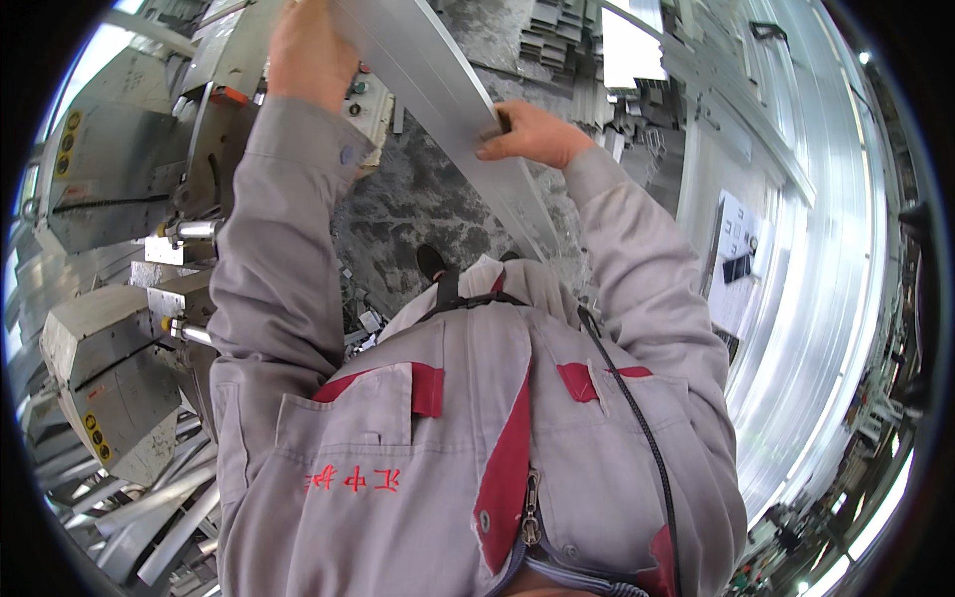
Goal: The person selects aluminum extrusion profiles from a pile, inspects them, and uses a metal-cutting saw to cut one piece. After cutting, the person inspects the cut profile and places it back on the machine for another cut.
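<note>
A long, flat silver aluminium profile slants in front of me, from the top edge down toward my feet. My right hand is closed on its right edge, with the thumb on the near face and the other fingers mostly hidden. At the profile's left edge, higher up, my left hand grips it, its fingertips cut off or turned out of sight. The far end of the profile runs out of the picture.
Grey machines with metal housings stand on my left, beside a control box with buttons. Below them lie several metal lengths. Stacked profile pieces are ahead. Long profiles and a paper sheet lie at right.
</note>
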Available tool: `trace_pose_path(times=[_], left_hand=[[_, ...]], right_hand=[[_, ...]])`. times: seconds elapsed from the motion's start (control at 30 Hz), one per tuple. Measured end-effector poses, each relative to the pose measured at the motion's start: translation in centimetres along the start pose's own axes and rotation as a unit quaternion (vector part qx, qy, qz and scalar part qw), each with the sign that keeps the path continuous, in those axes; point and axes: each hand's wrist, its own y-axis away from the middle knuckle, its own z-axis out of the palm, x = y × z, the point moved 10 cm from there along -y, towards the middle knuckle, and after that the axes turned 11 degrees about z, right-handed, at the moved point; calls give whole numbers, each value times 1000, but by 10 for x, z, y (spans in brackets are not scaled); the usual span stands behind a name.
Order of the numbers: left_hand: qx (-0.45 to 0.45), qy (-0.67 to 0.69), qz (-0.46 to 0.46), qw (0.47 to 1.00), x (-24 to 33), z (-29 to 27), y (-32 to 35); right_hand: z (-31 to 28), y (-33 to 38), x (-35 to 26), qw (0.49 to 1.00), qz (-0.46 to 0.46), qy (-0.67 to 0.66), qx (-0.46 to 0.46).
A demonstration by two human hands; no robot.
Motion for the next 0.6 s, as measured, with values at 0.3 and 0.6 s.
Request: trace_pose_path(times=[0.3,0.6], left_hand=[[69,138,34,987,23,-88,37],[60,202,83,974,73,-183,91]], right_hand=[[73,-21,-34,918,-23,-295,-264],[146,-44,-81,943,19,-189,-272]])
